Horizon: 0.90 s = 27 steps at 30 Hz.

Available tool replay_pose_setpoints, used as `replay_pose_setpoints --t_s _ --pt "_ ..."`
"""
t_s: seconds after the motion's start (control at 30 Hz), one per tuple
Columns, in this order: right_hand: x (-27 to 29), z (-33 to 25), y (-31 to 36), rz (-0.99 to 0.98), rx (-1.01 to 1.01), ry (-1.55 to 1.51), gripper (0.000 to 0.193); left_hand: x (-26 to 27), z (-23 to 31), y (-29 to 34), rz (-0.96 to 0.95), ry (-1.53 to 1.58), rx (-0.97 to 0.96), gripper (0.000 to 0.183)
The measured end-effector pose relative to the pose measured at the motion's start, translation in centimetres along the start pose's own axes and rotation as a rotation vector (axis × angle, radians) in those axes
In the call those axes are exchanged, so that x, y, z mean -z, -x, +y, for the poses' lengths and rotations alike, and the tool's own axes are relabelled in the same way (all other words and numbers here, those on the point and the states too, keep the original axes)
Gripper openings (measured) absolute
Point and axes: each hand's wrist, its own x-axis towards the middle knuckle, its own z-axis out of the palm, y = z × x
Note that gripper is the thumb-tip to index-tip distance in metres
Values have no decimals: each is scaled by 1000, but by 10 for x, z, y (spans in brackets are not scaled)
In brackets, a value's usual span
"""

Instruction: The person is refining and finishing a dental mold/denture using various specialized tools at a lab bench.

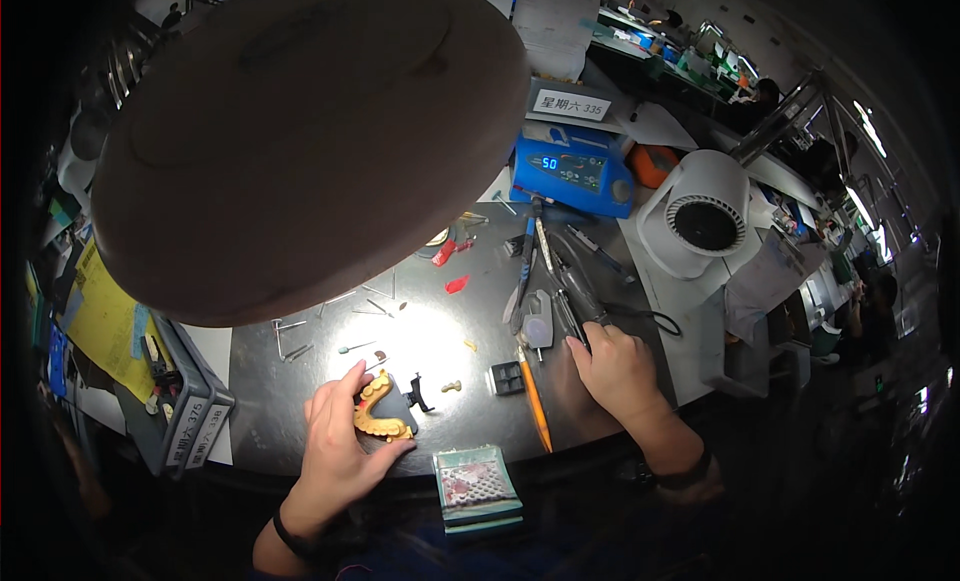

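Note:
A yellow dental model (pixel 372 411), shaped like a tooth arch on a grey base, is held in my left hand (pixel 335 426), with thumb and fingers around its left side and front. A black hinge piece (pixel 418 393) sticks out of the base's right side. On the bench just right of it lies a small tooth-coloured bridge-like piece (pixel 452 386). My right hand (pixel 617 369) is closed at the near end of a dark slim tool (pixel 571 317), whose exact kind I cannot make out. Alongside that tool lies a thicker dark handpiece (pixel 582 286) with a cord.
A big round lamp head (pixel 310 141) covers the upper left. Several burs (pixel 378 308) and red scraps (pixel 456 284) lie under its light. An orange pencil (pixel 535 401), a black block (pixel 507 378), a green-edged tray (pixel 478 481), a blue control box (pixel 570 171) and a white fan (pixel 700 216) surround my hands.

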Motion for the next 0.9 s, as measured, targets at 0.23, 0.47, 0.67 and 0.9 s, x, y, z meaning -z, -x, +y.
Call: replay_pose_setpoints --t_s 0.23,0.47,0.67,0.9 --pt "35 -47 -13 66 355 -161 19 -3 7 -8 10 -26 32 101" --pt "7 -98 -36 -159 735 -348 10 0 12 -9 32 -53 27 101" --pt "-8 -97 -40 -168 710 -365 9 7 20 -1 158 -53 -84 65" --pt "36 -95 -19 -689 91 -1580 11 -7 39 -11 279 380 -189 49"
